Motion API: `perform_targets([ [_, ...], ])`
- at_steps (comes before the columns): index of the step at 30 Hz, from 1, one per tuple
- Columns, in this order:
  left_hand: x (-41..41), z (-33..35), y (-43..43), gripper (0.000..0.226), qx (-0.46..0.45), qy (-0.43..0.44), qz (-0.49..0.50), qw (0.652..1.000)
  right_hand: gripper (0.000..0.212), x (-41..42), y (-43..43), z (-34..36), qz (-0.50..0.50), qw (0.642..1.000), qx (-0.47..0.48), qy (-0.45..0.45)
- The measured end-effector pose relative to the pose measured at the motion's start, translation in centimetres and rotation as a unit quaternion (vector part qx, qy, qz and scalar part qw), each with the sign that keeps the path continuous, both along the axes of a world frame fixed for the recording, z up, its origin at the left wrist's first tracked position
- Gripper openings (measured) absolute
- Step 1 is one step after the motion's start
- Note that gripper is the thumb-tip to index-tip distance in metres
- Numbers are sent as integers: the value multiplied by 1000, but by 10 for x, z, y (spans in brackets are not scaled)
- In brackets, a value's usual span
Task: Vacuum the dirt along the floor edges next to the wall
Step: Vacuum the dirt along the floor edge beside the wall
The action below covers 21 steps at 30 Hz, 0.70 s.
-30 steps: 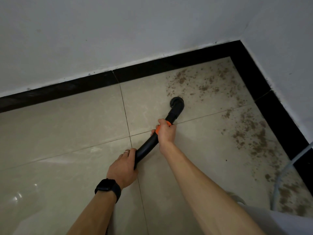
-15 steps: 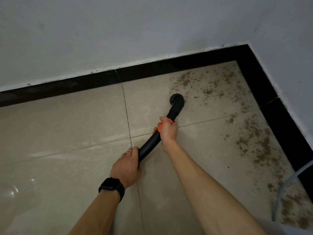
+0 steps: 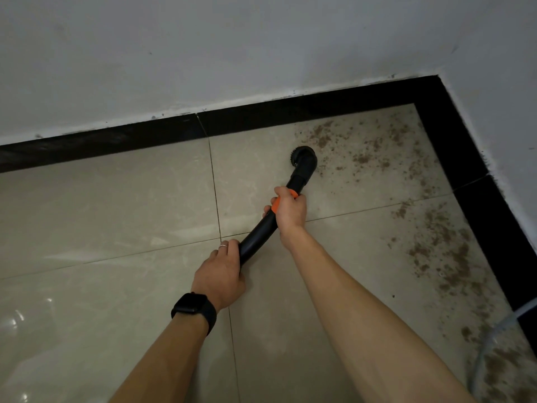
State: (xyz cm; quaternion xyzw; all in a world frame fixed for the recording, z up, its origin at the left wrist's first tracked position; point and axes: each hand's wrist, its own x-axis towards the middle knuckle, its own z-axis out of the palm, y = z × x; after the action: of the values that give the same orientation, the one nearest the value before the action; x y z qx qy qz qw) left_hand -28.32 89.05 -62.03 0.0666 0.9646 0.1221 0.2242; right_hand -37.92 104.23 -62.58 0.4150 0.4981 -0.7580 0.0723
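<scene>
Now, vacuum pipe (image 3: 258, 237): it is black and bent. It slants over the floor (image 3: 116, 213) from the person's hands toward the corner of the room.
Brush head (image 3: 305, 159): the round black end of the pipe rests on a tile. It is near the black strip (image 3: 101, 144) under the back wall, right at the left edge of the dirt (image 3: 357, 158).
Right hand (image 3: 290, 212): its grip is wrapped tight round the pipe, just behind the brush head.
Orange ring (image 3: 276, 203): it goes round the pipe and peeks out from under the right hand's fingers.
Left hand (image 3: 220, 274): its grip is curled round the low end of the pipe, closer to the person.
Dirt: brown crumbs lie spread in the corner. Some lie by the back wall, and more run down along the side wall on the right.
Floor: big shiny beige tiles with thin lines between them.
Black strip: it runs along the bottom of both walls (image 3: 203, 53) and turns at the corner.
Walls: pale grey, and they meet at the top right.
Watch (image 3: 193, 308): black, on the left wrist.
Silver ring (image 3: 223, 246): thin, on a left finger.
Hose (image 3: 488, 338): pale and thin, it curves over the dirty floor at the low right, beside the side strip.
</scene>
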Motion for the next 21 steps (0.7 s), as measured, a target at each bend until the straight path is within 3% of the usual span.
perform_targets([
  [15, -45, -7, 26, 44, -32, 20, 17, 999, 37, -56, 25, -7, 64, 998, -17, -2],
  [21, -66, 18, 24, 43, -84, -83, 39, 992, 37, -85, 11, -5, 144, 988, -22, -58],
])
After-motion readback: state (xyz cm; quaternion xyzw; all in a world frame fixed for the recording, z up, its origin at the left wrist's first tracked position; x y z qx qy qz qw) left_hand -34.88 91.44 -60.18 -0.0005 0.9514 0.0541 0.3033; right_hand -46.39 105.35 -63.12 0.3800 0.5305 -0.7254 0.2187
